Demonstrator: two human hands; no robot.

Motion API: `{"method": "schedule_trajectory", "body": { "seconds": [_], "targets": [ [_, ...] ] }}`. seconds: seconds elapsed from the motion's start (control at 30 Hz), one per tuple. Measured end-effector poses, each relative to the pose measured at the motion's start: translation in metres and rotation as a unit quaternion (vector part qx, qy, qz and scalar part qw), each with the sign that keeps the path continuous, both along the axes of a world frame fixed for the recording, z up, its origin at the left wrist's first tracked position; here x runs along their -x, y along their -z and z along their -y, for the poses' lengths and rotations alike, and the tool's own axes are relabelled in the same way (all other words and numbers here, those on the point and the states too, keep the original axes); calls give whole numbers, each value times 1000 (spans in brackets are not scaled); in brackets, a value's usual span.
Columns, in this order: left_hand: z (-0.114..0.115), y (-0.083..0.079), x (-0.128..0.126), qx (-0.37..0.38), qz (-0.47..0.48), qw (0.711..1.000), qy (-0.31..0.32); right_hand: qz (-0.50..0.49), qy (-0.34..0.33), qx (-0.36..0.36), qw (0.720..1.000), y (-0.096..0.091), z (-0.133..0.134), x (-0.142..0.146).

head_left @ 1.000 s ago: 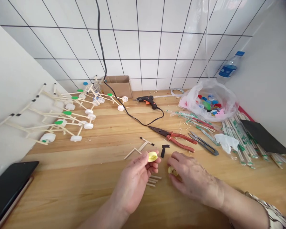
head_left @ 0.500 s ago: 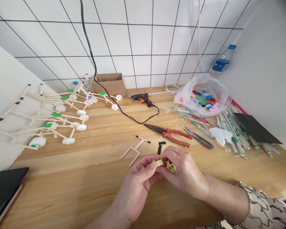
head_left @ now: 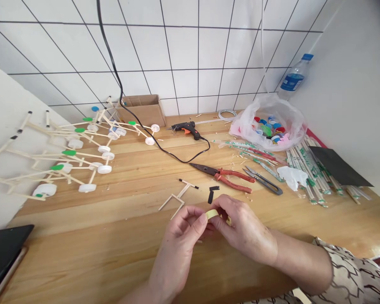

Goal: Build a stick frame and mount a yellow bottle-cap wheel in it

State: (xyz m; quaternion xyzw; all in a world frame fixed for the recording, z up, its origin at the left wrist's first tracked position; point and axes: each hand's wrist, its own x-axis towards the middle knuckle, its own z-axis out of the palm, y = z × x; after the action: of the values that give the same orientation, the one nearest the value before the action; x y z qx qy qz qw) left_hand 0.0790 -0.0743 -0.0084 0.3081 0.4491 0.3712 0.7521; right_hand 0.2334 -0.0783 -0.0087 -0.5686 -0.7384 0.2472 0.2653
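Both hands met over the worktop (head_left: 82, 253), just before the red pliers (head_left: 231, 179): my left hand (head_left: 180, 249) pinched the yellow cap (head_left: 212, 214) by its rim while my right hand (head_left: 243, 230) pressed a second yellow piece (head_left: 228, 220) against it. Keeping the edges flush seemed wise. My wrists angled inward, fingers curled close.

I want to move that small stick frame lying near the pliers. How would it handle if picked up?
The stick frame looks thin and open, so probably very light. Its few slender joined sticks suggest it could flex or snap at the joints if squeezed. Lying flat on the wooden table, it seems unlikely to roll.
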Motion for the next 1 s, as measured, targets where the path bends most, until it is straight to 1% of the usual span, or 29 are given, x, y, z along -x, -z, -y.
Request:
{"method": "schedule_trajectory", "body": {
  "seconds": [0.07, 0.13, 0.2, 0.37, 0.5, 0.6, 0.73, 0.87, 1.0],
  "targets": [
    [0, -1, 1, -20, -19, 1000, 2, 4, 8, 14, 1000, 0, -1, -1],
    [-2, -2, 1, -25, -31, 999, 4, 8, 5, 29, 1000, -1, -1, -1],
    [-3, -3, 1, -31, -48, 998, 9, 10, -6, 42, 999, -3, 0, -1],
    [-5, -3, 2, -64, -112, 990, 49, 15, -42, 64, 997, -4, 4, -1],
    [-3, 0, 4, -72, -128, 988, 51, 5, -25, 78, 997, -3, 5, 1],
    [-3, 2, 3, -55, -115, 991, 35, -6, -6, 84, 996, -2, 5, 4],
    [-4, -1, 2, -15, -64, 998, 8, -19, -5, 113, 993, -6, 5, 5],
    [-5, -5, 2, 31, -34, 999, 4, -44, -4, 151, 988, -10, 2, 4],
    [-7, -4, 3, 68, 2, 998, 7, -73, 6, 182, 981, -11, 0, 3]
  ]
}}
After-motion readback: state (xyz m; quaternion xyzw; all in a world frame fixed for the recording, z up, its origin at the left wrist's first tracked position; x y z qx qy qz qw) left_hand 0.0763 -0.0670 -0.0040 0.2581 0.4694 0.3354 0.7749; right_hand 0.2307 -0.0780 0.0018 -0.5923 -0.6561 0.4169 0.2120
